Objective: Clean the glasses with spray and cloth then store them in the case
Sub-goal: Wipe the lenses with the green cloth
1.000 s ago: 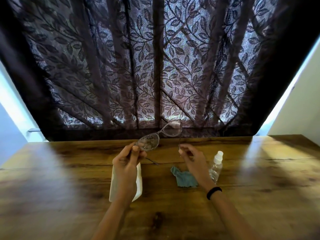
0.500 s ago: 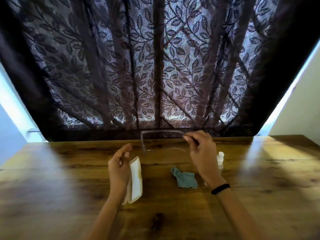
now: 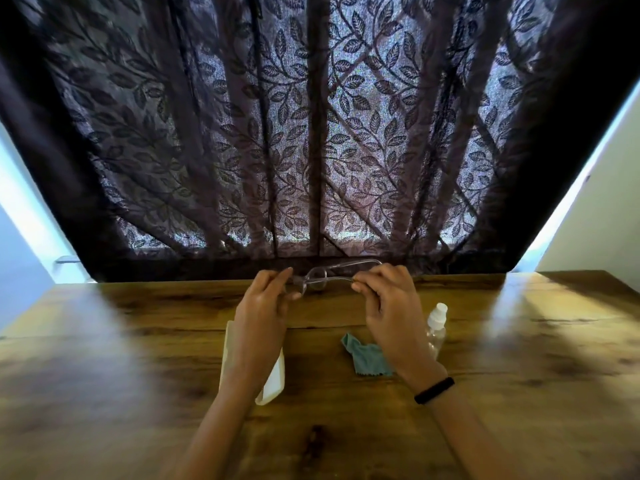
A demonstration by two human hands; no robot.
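Note:
Thin-framed glasses hang in the air above the far part of the wooden table, held between both hands. My left hand pinches the frame at its left end, near a lens. My right hand grips the temple arms at the right end. A white glasses case lies on the table, mostly hidden under my left wrist. A crumpled teal cloth lies between my forearms. A small clear spray bottle with a white cap stands upright just right of my right hand.
A dark leaf-patterned curtain hangs right behind the table's far edge. Pale walls show at both sides. My right wrist wears a black band.
The glasses were turned side-on and passed for a moment to my right hand alone. My left hand has come back up from beside the case and taken hold of the frame again.

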